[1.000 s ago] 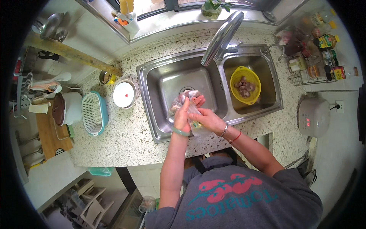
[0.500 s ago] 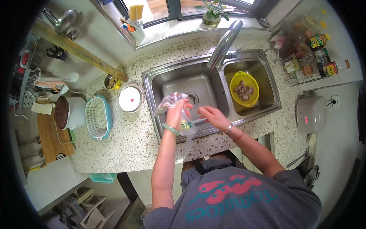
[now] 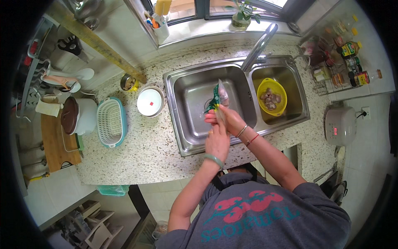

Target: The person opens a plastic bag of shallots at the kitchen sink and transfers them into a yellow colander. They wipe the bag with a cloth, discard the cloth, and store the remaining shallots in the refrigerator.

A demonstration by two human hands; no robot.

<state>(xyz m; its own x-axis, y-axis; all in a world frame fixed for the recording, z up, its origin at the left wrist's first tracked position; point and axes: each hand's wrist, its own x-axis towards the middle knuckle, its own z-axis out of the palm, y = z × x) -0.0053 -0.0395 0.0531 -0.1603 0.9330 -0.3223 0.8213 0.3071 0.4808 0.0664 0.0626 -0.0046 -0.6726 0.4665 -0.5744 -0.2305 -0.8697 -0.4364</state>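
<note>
A clear plastic bag with green print (image 3: 219, 96) hangs over the large left basin of the steel sink (image 3: 192, 89), with something pinkish inside it. My right hand (image 3: 231, 120) is closed round the gathered lower part of the bag. Just below it, my left hand (image 3: 217, 144) is closed on the bag's twisted end, its fingers partly hidden. The two hands touch or nearly touch. In the right basin sits a yellow colander (image 3: 282, 96) holding several pale brownish pieces (image 3: 270, 99), which look like meat.
A chrome faucet (image 3: 260, 46) arches between the basins. Left of the sink stand stacked white bowls (image 3: 150, 102), a small yellow-handled pot (image 3: 129, 84), a white-and-blue basket (image 3: 112, 122) and a lidded white pot (image 3: 85, 116). A rice cooker (image 3: 340, 126) and bottle rack (image 3: 338, 81) are at right.
My right hand, apart from the bag before, now grips it beside my left hand. The bag has swung up and right, its filled part now pointing away from me. The view has shifted slightly.
</note>
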